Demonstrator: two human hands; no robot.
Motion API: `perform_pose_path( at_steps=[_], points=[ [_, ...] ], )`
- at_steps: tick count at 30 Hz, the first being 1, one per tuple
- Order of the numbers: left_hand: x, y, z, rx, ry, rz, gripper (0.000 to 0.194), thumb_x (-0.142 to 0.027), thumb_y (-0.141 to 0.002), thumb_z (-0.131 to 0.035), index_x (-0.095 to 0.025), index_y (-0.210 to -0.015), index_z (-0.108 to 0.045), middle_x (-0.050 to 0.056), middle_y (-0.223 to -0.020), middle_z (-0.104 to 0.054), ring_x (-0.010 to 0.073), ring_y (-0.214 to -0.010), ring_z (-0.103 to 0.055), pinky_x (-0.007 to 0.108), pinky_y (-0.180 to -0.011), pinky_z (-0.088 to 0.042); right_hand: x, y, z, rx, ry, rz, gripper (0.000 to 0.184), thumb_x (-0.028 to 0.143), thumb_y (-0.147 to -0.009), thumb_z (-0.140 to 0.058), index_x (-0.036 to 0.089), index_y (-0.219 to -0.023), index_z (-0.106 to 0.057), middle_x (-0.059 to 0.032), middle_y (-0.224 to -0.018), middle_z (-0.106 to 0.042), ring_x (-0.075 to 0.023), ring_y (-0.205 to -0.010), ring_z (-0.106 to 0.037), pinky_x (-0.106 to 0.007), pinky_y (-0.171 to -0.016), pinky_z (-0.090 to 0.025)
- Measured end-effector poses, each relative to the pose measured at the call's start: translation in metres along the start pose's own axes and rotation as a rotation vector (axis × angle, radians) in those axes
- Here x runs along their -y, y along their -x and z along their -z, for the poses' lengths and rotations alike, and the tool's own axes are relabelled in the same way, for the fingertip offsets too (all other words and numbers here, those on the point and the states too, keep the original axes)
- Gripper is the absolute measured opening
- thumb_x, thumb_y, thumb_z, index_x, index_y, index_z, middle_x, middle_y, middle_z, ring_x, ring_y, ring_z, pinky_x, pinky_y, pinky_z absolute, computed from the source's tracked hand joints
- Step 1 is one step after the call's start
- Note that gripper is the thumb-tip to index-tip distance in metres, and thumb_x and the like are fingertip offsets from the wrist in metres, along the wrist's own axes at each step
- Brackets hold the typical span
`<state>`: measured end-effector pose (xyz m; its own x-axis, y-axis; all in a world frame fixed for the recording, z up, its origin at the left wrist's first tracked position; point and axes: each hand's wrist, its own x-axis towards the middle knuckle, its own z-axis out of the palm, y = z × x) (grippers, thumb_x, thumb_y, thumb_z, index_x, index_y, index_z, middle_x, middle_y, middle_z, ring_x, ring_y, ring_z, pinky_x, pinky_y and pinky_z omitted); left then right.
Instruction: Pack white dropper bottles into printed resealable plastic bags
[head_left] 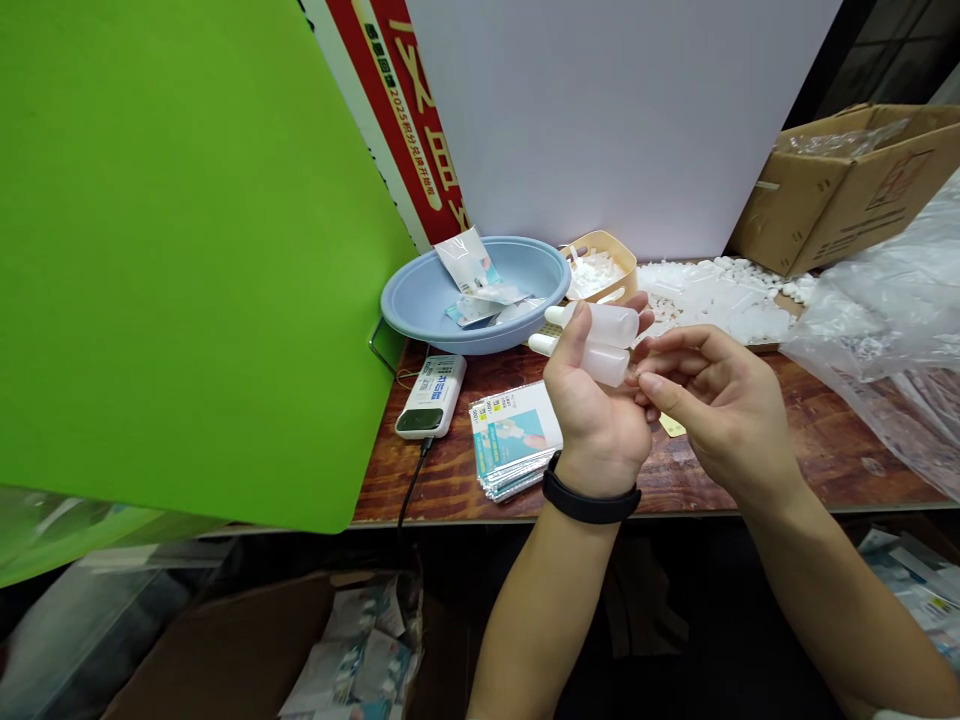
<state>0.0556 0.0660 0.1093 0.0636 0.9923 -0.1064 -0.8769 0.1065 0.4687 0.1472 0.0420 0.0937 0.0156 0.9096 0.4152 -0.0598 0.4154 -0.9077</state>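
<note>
White plastic dropper bottles (604,325), two of them with narrow nozzles pointing left, lie side by side across my left grip (596,420), which is turned palm-up and half closed, its thumb raised against the pair. A black wristband (592,500) circles the wrist below it. My right grip (712,410) reaches in from the right, bent nearly shut, its fingertips (637,372) at the base of the lower bottle; I can't tell whether they have hold of it or are only touching it.

Beyond the left grip, a pale blue plastic basin (540,265) holds a few foil sachets (469,262). Beyond both grips, a tan tray (619,245) carries small white plastic parts (592,275), and a broad heap of loose white pieces (712,310) lies to its right. A stack of printed foil packets (514,440) rests on the brown wood-grain surface (825,440), just left of the left grip. As things lie, the packets are stacked, the sachets sit in the basin, and the white pieces far outnumber the two bottles in hand.
</note>
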Motion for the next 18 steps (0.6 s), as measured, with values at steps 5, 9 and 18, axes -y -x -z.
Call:
perform_pose_path(
  at_steps=[5, 9, 18],
  points=[
    [-0.010, 0.004, 0.008, 0.045, -0.105, -0.159, 0.009, -0.024, -0.073, -0.067, -0.015, -0.075, -0.064, 0.002, -0.077, -0.069, 0.0159, -0.077, -0.066, 0.029, -0.078, -0.051, 0.000, 0.001, 0.007, -0.099, 0.054, 0.089, 0.020, 0.015, -0.077, -0.072, 0.021, -0.091, -0.059, 0.0020, -0.074, -0.067, -0.0106, -0.063, -0.062, -0.022, -0.054, -0.052],
    [-0.012, 0.012, 0.024, 0.112, -0.489, -0.248, 0.014, -0.018, -0.068, -0.071, -0.014, -0.081, -0.070, 0.003, -0.086, -0.071, 0.0147, -0.082, -0.065, 0.025, -0.078, -0.050, -0.007, 0.001, 0.016, -0.137, 0.202, 0.173, 0.019, 0.016, -0.080, -0.069, 0.021, -0.092, -0.056, 0.0011, -0.079, -0.066, -0.0117, -0.069, -0.064, -0.023, -0.060, -0.055],
    [0.002, 0.014, 0.029, 0.112, -1.046, -0.720, 0.016, -0.016, -0.075, -0.071, -0.019, -0.087, -0.060, -0.004, -0.071, -0.063, 0.0086, -0.057, -0.057, 0.020, -0.054, -0.046, -0.022, -0.002, 0.025, -0.105, 0.695, 0.556, 0.021, 0.010, -0.083, -0.064, 0.022, -0.098, -0.054, -0.0002, -0.082, -0.066, -0.0136, -0.071, -0.066, -0.027, -0.066, -0.058]
  ],
)
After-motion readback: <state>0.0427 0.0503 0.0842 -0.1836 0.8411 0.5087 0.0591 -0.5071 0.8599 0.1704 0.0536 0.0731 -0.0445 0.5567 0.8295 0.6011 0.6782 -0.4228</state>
